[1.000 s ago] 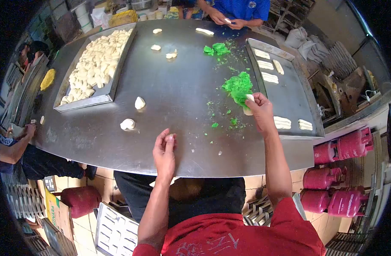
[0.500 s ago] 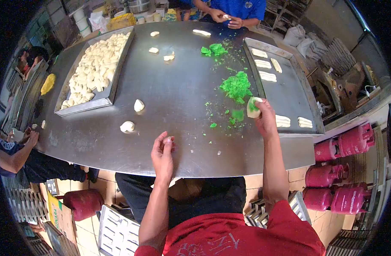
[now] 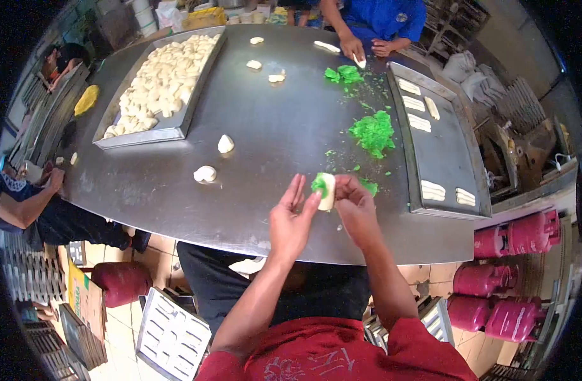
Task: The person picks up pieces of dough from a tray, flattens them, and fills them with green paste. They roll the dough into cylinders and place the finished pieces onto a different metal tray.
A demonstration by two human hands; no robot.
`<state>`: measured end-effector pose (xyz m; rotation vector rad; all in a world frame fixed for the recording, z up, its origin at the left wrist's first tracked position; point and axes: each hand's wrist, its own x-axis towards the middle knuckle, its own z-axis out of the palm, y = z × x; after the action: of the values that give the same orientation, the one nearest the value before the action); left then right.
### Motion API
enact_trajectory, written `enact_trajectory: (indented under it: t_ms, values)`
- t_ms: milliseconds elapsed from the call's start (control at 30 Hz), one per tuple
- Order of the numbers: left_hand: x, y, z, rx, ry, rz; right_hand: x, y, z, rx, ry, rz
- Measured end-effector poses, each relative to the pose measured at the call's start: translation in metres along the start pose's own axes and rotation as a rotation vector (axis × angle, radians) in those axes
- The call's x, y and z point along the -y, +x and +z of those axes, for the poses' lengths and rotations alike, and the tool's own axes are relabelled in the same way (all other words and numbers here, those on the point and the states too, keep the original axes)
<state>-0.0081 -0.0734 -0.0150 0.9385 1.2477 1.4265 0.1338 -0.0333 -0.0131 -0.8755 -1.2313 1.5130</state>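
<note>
A flattened piece of dough with green shredded filling on it is held up over the steel table between my two hands. My left hand grips its left edge, thumb in front and fingers extended upward behind. My right hand pinches the right edge with curled fingers. Beyond them lies a large heap of green filling, with a smaller green heap farther back. Two loose dough pieces, one pointed and one rounded, rest left of my hands.
A deep tray full of dough pieces stands at the left. On the right, another tray holds several shaped dough strips. A person in a blue shirt handles dough across the table. Another person's arm is at the left edge.
My right hand has brought the dough with filling leftward from beside the right tray. My left hand has moved right and up to meet it. The person opposite has lowered a hand to the table.
</note>
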Motion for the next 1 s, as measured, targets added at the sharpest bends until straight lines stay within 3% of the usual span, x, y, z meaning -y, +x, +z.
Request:
enact_trajectory:
  t_ms: [67, 133, 200, 267, 333, 400, 433, 533, 667, 733, 833, 900, 933, 1000]
  values:
    - [-0.001, 0.003, 0.003, -0.089, -0.048, 0.110, -0.003, 0.001, 0.014, 0.000, -0.021, 0.030]
    - [-0.005, 0.003, 0.000, -0.111, -0.071, 0.096, 0.002, 0.002, 0.026, -0.023, 0.044, 0.073]
    - [-0.006, 0.005, -0.009, -0.041, 0.145, 0.096, 0.002, 0.003, 0.021, -0.004, 0.051, 0.086]
    - [-0.013, -0.001, -0.014, -0.030, 0.059, 0.113, 0.006, 0.006, 0.020, 0.112, 0.477, 0.071]
    - [-0.014, -0.001, -0.020, -0.019, -0.025, 0.128, 0.007, 0.007, 0.023, 0.115, 0.537, 0.164]
    - [-0.009, 0.006, -0.026, 0.073, -0.628, -0.288, 0.006, 0.007, 0.028, 0.116, 0.598, 0.262]
    - [-0.011, 0.006, -0.029, 0.160, -0.622, -0.309, 0.003, 0.008, 0.032, 0.153, 0.508, 0.309]
    - [-0.009, 0.003, -0.036, 0.096, -0.561, -0.267, 0.000, 0.017, 0.035, 0.188, 0.250, 0.341]
    - [-0.019, 0.000, -0.045, 0.007, -0.661, -0.248, -0.001, 0.022, 0.042, 0.159, -0.193, 0.205]
    - [-0.016, -0.001, -0.046, -0.007, -0.132, -0.099, -0.001, 0.023, 0.048, 0.148, -0.326, 0.175]
    - [-0.011, 0.005, -0.051, -0.104, -0.399, -0.112, 0.003, 0.024, 0.056, 0.249, -0.358, 0.049]
    - [-0.017, 0.004, -0.063, -0.083, -0.741, -0.232, 0.003, 0.029, 0.058, -0.087, 0.036, 0.176]
    - [-0.017, 0.005, -0.064, -0.085, -0.745, -0.227, 0.001, 0.030, 0.057, -0.081, 0.033, 0.174]
    - [-0.012, 0.004, -0.064, 0.083, -0.983, -0.099, 0.000, 0.028, 0.057, 0.120, 0.534, 0.543]
